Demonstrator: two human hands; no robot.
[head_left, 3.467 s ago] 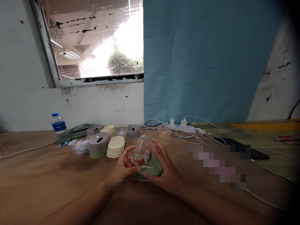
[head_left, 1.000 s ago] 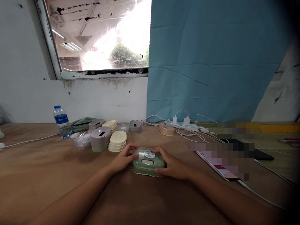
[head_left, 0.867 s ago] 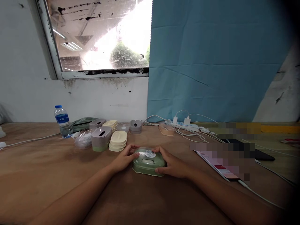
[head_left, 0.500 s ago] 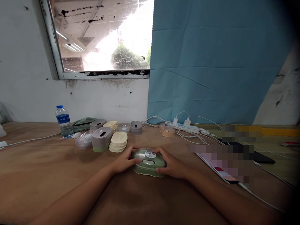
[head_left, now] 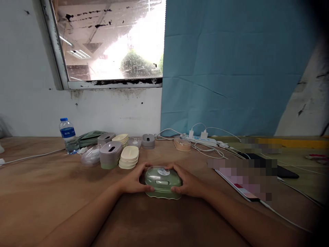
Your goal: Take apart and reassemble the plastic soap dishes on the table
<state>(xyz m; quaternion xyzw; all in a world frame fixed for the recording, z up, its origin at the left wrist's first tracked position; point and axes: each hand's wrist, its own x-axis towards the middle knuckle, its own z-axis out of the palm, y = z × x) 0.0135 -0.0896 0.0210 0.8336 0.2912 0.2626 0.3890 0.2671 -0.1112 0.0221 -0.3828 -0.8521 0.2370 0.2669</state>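
A green oval lidded box (head_left: 163, 181) with a glossy clear cover, a round white sticker and a slot-shaped recess sits on the brown table in front of me. My left hand (head_left: 135, 179) grips its left end, thumb along the near side and fingers round the back. At the opposite end, my right hand (head_left: 186, 180) holds it the same way, with the thumb near the front right corner and a fingertip close to the sticker. A wavy rim runs along the lower near edge of the box.
Behind the left hand stand a stack of cream lids (head_left: 129, 157), a grey-and-green box (head_left: 111, 154), clear plastic covers (head_left: 91, 155) and a water bottle (head_left: 69, 136). A small grey box (head_left: 148, 141), a peach tray (head_left: 182, 144), a power strip (head_left: 203, 140) with cables and a tablet (head_left: 239, 185) lie further right.
My left thumb has slid down from the top of the cover to the near side of the box. The box sits slightly lower in view, and both hands remain on it.
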